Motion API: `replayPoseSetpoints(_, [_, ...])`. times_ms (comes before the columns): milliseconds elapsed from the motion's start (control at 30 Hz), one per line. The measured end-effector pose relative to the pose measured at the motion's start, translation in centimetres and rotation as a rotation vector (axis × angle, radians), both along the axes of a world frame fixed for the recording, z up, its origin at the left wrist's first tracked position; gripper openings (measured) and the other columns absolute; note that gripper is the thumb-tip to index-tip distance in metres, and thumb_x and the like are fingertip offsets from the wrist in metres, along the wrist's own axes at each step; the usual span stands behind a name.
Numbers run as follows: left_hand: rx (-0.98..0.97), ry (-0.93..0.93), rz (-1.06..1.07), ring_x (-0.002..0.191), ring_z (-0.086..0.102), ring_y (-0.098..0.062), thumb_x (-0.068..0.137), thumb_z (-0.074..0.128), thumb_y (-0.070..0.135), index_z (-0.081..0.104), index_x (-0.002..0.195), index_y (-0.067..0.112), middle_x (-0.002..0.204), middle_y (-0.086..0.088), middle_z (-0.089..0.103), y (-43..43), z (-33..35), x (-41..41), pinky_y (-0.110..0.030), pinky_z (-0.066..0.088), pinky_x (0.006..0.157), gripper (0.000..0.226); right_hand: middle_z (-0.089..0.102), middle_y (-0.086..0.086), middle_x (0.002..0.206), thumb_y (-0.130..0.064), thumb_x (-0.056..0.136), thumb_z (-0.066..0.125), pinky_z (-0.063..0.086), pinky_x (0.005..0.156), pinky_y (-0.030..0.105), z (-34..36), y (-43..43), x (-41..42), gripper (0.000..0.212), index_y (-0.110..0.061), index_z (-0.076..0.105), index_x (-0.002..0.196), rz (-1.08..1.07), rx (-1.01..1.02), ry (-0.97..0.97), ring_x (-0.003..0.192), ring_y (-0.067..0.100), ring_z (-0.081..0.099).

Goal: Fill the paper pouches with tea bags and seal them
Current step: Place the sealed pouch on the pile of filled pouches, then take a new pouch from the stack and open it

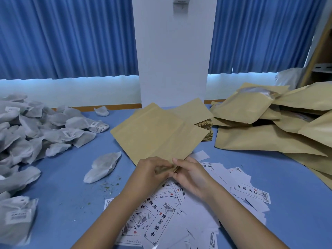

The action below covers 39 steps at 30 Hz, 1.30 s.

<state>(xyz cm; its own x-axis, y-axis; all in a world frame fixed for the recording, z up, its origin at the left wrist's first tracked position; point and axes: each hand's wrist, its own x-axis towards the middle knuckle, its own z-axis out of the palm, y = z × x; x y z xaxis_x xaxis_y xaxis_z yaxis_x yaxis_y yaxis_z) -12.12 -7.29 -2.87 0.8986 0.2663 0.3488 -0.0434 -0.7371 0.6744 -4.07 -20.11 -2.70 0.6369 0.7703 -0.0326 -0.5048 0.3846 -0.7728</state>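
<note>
Left grip: left hand [152,169] pinches the near edge of the paper pouch [158,133], fingers curled.
Right grip: right hand [190,175] pinches the same edge just beside it, probably to part the mouth.
Pouch: flat, raised off the worktop [71,194], extending away from both grips.
Supply: loose tea bag [103,167] near the left hand and tea bag pile [36,130] farther left, apparently within reach for filling.

On the table [68,186]: tea bag heap [36,130] to my left, pouch heap [265,139] to my right. One pouch [154,135] is centre, pouch stack [206,130] behind it, labels [159,218] before it, nearest me.
</note>
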Motion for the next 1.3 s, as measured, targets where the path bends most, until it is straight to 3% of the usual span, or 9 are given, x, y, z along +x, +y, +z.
replayPoseSetpoints(133, [0.054, -0.023, 0.030, 0.079, 0.063, -0.006, 0.090, 0.063, 0.021, 0.074, 0.093, 0.031, 0.086, 0.011, 0.071, -0.4, 0.2, -0.2, -0.026, 0.050, 0.073, 0.015, 0.057, 0.033, 0.109, 0.011, 0.090, 0.043, 0.049, 0.097, 0.044, 0.0, -0.2, 0.0, 0.018, 0.006, 0.050, 0.107, 0.055, 0.043, -0.014, 0.112, 0.042, 0.056])
replayPoseSetpoints(367, [0.210, -0.061, 0.171, 0.072, 0.058, -0.020, 0.089, 0.052, 0.010, 0.065, 0.082, 0.005, 0.079, -0.007, 0.065, -1.3, 0.5, -0.4, -0.034, 0.045, 0.065, 0.015, 0.058, 0.033, 0.118, 0.022, 0.087, 0.024, 0.051, 0.092, 0.042, -0.3, 0.0, 0.0, 0.040, 0.014, 0.050, 0.116, 0.032, 0.040, -0.051, 0.111, 0.038, 0.060])
replayPoseSetpoints(533, [0.315, -0.088, 0.128, 0.086, 0.054, -0.020, 0.091, 0.058, 0.012, 0.063, 0.092, 0.003, 0.091, -0.005, 0.059, -1.4, 0.2, 0.0, -0.028, 0.041, 0.073, 0.011, 0.068, 0.020, 0.081, 0.018, 0.089, 0.027, 0.056, 0.059, 0.026, -0.4, 0.5, -0.3, 0.031, 0.006, 0.055, 0.096, -0.047, -0.012, -0.079, 0.067, 0.019, 0.068])
replayPoseSetpoints(700, [0.222, -0.109, 0.105, 0.073, 0.056, -0.020, 0.091, 0.055, 0.016, 0.060, 0.081, 0.009, 0.077, -0.001, 0.061, -1.3, -0.1, -0.3, -0.036, 0.045, 0.066, 0.014, 0.069, 0.014, 0.079, 0.008, 0.095, 0.030, 0.052, 0.056, 0.030, -1.1, 1.0, 0.1, 0.030, -0.004, 0.057, 0.098, -0.188, -0.199, -0.190, 0.067, 0.022, 0.065])
replayPoseSetpoints(867, [0.112, -0.362, 0.465, 0.114, 0.049, -0.017, 0.089, 0.060, 0.037, 0.060, 0.118, 0.016, 0.120, 0.000, 0.060, 5.7, 2.5, -1.1, -0.027, 0.035, 0.097, 0.036, 0.069, 0.005, 0.080, 0.003, 0.081, 0.048, 0.046, 0.056, 0.026, 0.8, -1.6, 2.5, 0.036, -0.023, 0.072, 0.085, -0.295, -0.222, -0.268, 0.070, 0.022, 0.062])
replayPoseSetpoints(967, [-0.328, -0.085, 0.598, 0.125, 0.048, -0.028, 0.091, 0.059, 0.038, 0.043, 0.137, 0.006, 0.137, -0.014, 0.050, 9.3, 2.2, -1.5, -0.039, 0.037, 0.105, 0.058, 0.072, 0.005, 0.089, 0.002, 0.089, 0.044, 0.057, 0.067, 0.030, 1.7, -3.7, 3.8, 0.034, -0.016, 0.072, 0.098, -0.257, -0.033, -0.155, 0.078, 0.019, 0.068])
replayPoseSetpoints(1067, [-0.967, 0.021, 0.269, 0.105, 0.062, -0.029, 0.096, 0.048, 0.039, 0.045, 0.132, 0.006, 0.127, -0.017, 0.059, 8.5, 1.4, -1.0, -0.034, 0.053, 0.082, 0.049, 0.067, 0.004, 0.070, 0.001, 0.088, 0.042, 0.055, 0.057, 0.025, 1.9, -4.3, 4.1, 0.031, -0.011, 0.071, 0.085, -0.214, -0.019, -0.042, 0.061, 0.016, 0.064])
replayPoseSetpoints(1200, [-1.303, 0.147, -0.028, 0.091, 0.070, -0.018, 0.079, 0.057, 0.045, 0.065, 0.117, 0.009, 0.114, -0.011, 0.069, 6.6, 1.3, -1.3, -0.026, 0.057, 0.067, 0.053, 0.057, 0.002, 0.053, -0.004, 0.065, 0.052, 0.046, 0.043, 0.018, 2.4, -4.5, 3.2, 0.016, -0.010, 0.067, 0.064, -0.165, -0.046, 0.042, 0.044, 0.014, 0.055])
replayPoseSetpoints(1300, [-1.444, 0.302, -0.140, 0.088, 0.071, -0.023, 0.081, 0.061, 0.026, 0.070, 0.108, 0.001, 0.106, -0.015, 0.071, 4.9, 1.6, -1.8, -0.032, 0.059, 0.065, 0.039, 0.056, 0.002, 0.049, 0.000, 0.075, 0.049, 0.045, 0.041, 0.020, 2.1, -4.4, 3.4, 0.031, -0.013, 0.068, 0.055, -0.231, -0.118, 0.084, 0.041, 0.014, 0.055])
